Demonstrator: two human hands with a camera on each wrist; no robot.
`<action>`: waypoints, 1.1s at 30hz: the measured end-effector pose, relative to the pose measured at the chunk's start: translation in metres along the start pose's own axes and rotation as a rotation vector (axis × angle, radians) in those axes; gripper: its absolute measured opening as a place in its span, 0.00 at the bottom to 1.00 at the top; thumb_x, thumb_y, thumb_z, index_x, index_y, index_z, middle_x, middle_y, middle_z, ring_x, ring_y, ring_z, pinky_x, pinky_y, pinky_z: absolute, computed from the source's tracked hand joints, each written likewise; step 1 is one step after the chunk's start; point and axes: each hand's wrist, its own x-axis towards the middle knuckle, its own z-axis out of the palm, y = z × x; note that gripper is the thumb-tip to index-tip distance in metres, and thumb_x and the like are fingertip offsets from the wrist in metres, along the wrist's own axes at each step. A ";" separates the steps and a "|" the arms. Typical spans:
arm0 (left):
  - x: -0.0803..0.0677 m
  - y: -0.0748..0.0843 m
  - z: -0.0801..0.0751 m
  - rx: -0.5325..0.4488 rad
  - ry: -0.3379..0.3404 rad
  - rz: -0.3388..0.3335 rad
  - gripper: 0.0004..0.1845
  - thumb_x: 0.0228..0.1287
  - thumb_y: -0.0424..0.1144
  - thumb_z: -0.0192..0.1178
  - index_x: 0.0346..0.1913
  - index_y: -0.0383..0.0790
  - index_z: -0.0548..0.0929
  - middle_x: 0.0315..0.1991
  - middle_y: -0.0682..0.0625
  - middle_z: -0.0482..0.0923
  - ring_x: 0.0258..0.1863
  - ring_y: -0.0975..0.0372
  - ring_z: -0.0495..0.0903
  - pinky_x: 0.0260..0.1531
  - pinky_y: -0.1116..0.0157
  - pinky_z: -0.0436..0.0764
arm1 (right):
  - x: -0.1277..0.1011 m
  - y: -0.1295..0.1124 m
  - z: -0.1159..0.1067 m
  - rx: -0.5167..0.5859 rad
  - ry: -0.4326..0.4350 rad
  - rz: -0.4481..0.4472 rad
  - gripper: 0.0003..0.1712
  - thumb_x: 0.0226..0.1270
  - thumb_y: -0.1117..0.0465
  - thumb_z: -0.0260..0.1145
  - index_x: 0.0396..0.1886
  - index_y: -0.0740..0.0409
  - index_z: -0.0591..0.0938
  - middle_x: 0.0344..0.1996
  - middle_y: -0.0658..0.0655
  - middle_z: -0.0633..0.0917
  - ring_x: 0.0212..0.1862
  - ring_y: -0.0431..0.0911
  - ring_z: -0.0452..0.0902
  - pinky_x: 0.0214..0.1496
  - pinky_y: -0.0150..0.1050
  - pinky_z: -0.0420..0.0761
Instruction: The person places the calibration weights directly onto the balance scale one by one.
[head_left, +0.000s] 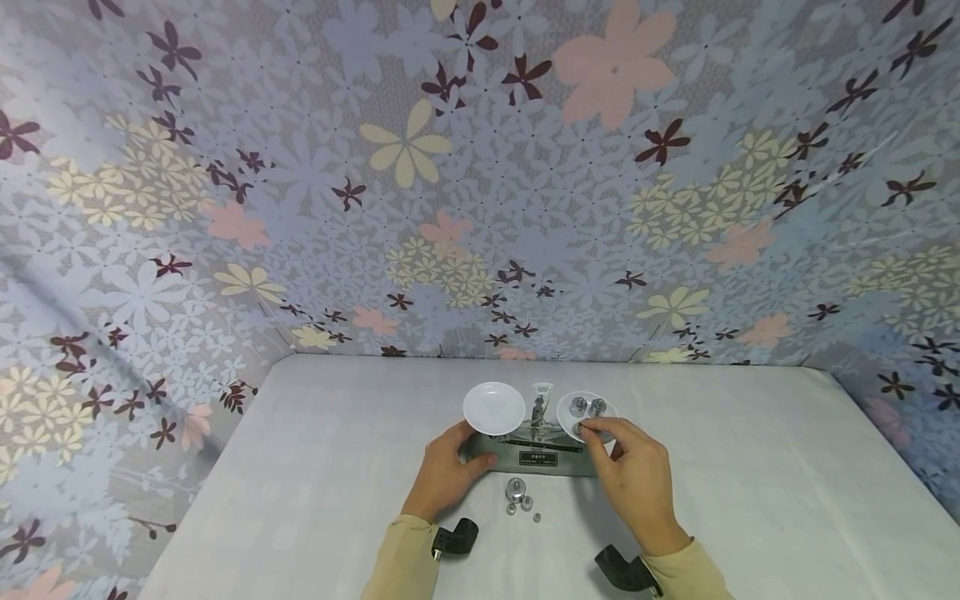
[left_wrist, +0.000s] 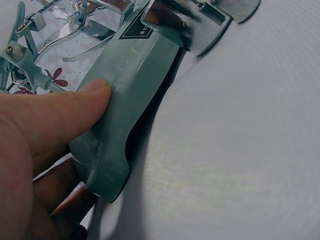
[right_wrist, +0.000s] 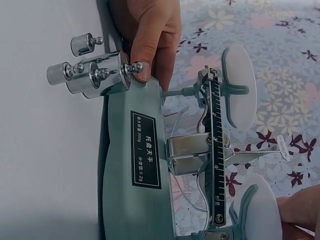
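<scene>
A green pan balance (head_left: 579, 467) with a scale beam stands on the table. At its left end my left hand (head_left: 447, 472) grips the base (left_wrist: 125, 75), thumb on the front face, fingers behind. My right hand (head_left: 639, 477) reaches over the right white pan (head_left: 567, 412) and pinches a small metal weight (head_left: 577, 428) between thumb and fingertips. Two more knobbed weights, one (head_left: 578, 405) left and one (head_left: 597, 407) right, stand on that pan. Nothing lies on the left pan (head_left: 494, 408). In the right wrist view, the right fingers are partly hidden behind the pan.
In front of the base, several loose weights of different sizes stand on the white tabletop (head_left: 315, 500), the largest (head_left: 515, 487) among them. A flowered cloth wall (head_left: 480, 208) rises behind the table. Black wrist cameras, left (head_left: 456, 538) and right (head_left: 624, 570), hang off the sleeves.
</scene>
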 end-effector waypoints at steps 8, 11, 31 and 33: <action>-0.001 0.000 0.001 0.008 0.000 0.006 0.31 0.61 0.43 0.71 0.66 0.36 0.77 0.63 0.41 0.77 0.66 0.48 0.74 0.67 0.47 0.71 | -0.001 0.000 0.000 0.006 -0.008 0.008 0.09 0.53 0.70 0.78 0.33 0.55 0.90 0.29 0.49 0.88 0.16 0.31 0.61 0.16 0.25 0.63; -0.001 -0.001 0.001 0.006 -0.002 0.001 0.31 0.61 0.42 0.71 0.66 0.36 0.77 0.63 0.42 0.77 0.66 0.48 0.74 0.67 0.47 0.71 | -0.001 0.000 0.000 0.011 -0.007 0.007 0.09 0.53 0.70 0.78 0.34 0.55 0.90 0.29 0.49 0.88 0.16 0.31 0.61 0.16 0.25 0.62; -0.001 -0.001 0.000 0.005 -0.008 0.001 0.32 0.61 0.42 0.71 0.66 0.36 0.76 0.64 0.41 0.77 0.66 0.48 0.73 0.68 0.47 0.70 | -0.003 -0.003 -0.001 0.020 0.021 0.019 0.11 0.52 0.69 0.78 0.37 0.56 0.90 0.32 0.51 0.88 0.16 0.31 0.61 0.15 0.26 0.62; -0.001 -0.001 0.000 0.001 -0.010 -0.002 0.32 0.61 0.42 0.71 0.67 0.36 0.76 0.65 0.41 0.76 0.67 0.48 0.73 0.68 0.47 0.70 | -0.003 -0.004 -0.001 0.031 0.030 0.005 0.11 0.52 0.70 0.78 0.37 0.56 0.90 0.31 0.51 0.88 0.15 0.30 0.60 0.15 0.25 0.62</action>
